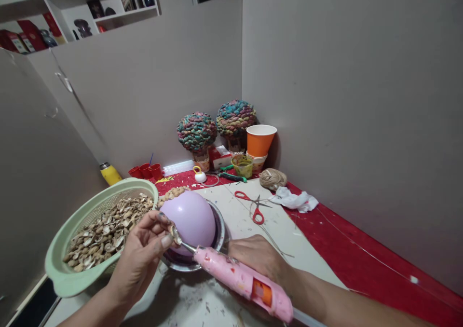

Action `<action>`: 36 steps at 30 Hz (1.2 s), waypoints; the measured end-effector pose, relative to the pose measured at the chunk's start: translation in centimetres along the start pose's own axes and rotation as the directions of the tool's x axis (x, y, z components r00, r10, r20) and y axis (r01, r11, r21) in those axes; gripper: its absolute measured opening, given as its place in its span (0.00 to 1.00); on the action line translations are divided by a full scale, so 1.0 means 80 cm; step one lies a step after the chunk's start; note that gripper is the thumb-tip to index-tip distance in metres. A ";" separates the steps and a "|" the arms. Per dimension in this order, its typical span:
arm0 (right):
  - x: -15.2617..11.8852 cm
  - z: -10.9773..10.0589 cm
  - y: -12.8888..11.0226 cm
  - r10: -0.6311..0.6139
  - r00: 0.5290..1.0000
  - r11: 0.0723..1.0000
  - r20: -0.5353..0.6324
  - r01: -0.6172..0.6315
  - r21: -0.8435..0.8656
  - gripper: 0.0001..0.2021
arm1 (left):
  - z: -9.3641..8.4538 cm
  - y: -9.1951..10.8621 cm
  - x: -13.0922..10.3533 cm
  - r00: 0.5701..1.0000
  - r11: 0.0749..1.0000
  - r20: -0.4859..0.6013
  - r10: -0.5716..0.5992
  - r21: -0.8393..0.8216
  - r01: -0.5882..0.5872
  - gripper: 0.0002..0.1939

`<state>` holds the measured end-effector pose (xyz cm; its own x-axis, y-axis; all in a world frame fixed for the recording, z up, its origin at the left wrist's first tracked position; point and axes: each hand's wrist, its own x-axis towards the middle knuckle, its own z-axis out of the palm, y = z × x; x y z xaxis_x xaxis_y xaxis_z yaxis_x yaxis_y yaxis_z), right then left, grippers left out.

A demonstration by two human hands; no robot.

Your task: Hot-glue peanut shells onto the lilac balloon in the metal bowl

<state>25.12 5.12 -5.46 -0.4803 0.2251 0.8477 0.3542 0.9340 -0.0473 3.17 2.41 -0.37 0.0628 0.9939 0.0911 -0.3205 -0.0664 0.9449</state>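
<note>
Between the thumb and fingers of my left hand is a peanut shell, its hollow side toward the glue gun. My right hand grips a pink hot glue gun, whose metal nozzle touches or nearly touches the shell. Behind both hands a lilac balloon rests in a round metal bowl. Peanut shells cover part of its far left side. To the left, a pale green colander holds many loose peanut shells.
Red-handled scissors lie open on the pale board. Farther back are a twine ball, white cloth, orange paper cup, green-handled pliers, several red cups, a yellow bottle and two colourful balloon-shaped crafts.
</note>
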 end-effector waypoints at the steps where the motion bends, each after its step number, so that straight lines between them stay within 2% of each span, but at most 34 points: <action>1: 0.001 -0.001 0.000 -0.003 1.000 1.000 -0.001 0.003 -0.008 0.27 | 0.000 0.000 0.000 1.000 1.000 0.004 0.002 -0.003 -0.002 0.14; 6: 0.001 -0.002 0.000 0.002 1.000 0.999 0.009 -0.002 -0.033 0.26 | 0.002 0.001 0.000 1.000 1.000 -0.005 0.000 -0.022 0.000 0.14; 11: -0.011 0.003 0.004 0.011 0.999 1.000 0.040 -0.012 0.028 0.22 | 0.003 0.000 0.000 1.000 1.000 -0.004 0.009 -0.020 -0.009 0.14; 17: -0.009 0.003 0.004 0.018 1.000 0.998 -0.026 -0.016 0.053 0.26 | 0.000 -0.005 0.001 1.000 0.999 -0.029 0.010 0.041 -0.008 0.15; 22: -0.015 0.006 0.008 0.085 0.996 0.976 0.031 -0.090 0.199 0.20 | -0.007 -0.012 -0.003 1.000 0.996 0.000 0.001 0.093 -0.001 0.14; 25: -0.021 0.010 0.012 0.103 0.994 0.955 0.035 -0.109 0.275 0.19 | -0.011 -0.016 -0.004 0.999 0.992 0.032 -0.011 0.125 0.007 0.14; 31: -0.023 0.010 0.012 0.098 0.994 0.955 0.039 -0.105 0.276 0.20 | -0.010 -0.016 -0.003 0.999 0.992 0.043 -0.022 0.127 0.016 0.14; 36: -0.027 0.009 0.011 0.089 0.992 0.964 0.090 -0.109 0.242 0.17 | -0.010 -0.016 -0.004 0.999 0.992 0.038 -0.027 0.122 0.022 0.14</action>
<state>25.88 5.69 -7.72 -0.5169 0.3315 0.7892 0.1992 0.9432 -0.2658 2.78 2.25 -1.86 0.1071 0.9912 0.0777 -0.2011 -0.0550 0.9780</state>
